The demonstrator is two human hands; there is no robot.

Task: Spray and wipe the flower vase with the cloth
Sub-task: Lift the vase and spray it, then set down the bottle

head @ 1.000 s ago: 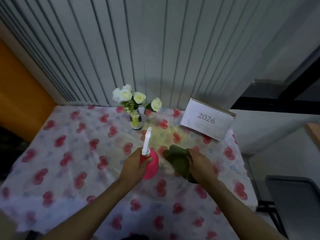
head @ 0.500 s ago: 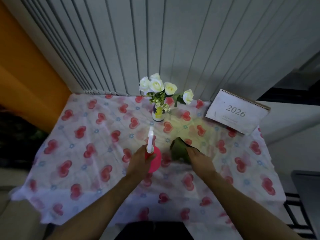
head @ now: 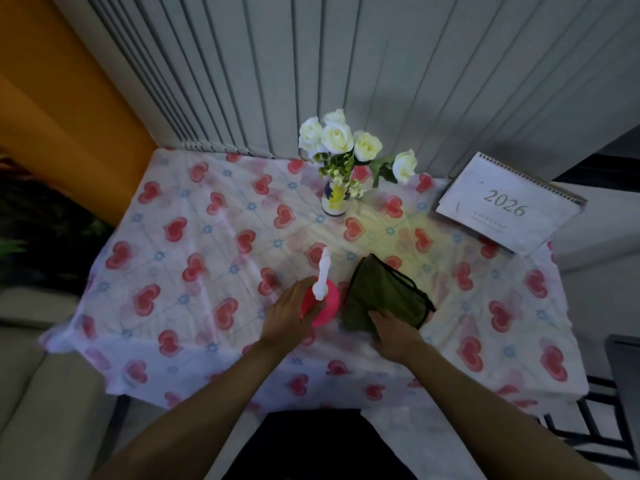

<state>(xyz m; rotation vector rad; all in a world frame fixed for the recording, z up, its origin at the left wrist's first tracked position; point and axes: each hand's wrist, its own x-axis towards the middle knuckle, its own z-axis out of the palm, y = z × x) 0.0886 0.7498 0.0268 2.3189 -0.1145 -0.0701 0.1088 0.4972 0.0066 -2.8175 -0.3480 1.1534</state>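
A small white vase [head: 334, 200] with blue and yellow print holds white roses [head: 337, 137] and stands at the back of the table, near the blinds. A pink spray bottle [head: 325, 303] with a white nozzle stands upright at the table's middle, with my left hand [head: 290, 312] wrapped around its left side. Just to its right a dark green cloth [head: 384, 292] lies folded on the tablecloth. My right hand [head: 390, 330] rests on the cloth's near edge, fingers over it. Both hands are well short of the vase.
A heart-patterned tablecloth [head: 194, 244] covers the table. A 2026 desk calendar [head: 506, 206] lies at the back right corner. Grey vertical blinds [head: 311, 64] rise behind the table, an orange wall [head: 69, 98] at left. A dark chair frame [head: 616, 386] stands at the right.
The view has shifted, so the table appears further right and lower. The cloth now lies flatter and more spread on the table, my right hand at its near edge. The left hand stays on the bottle.
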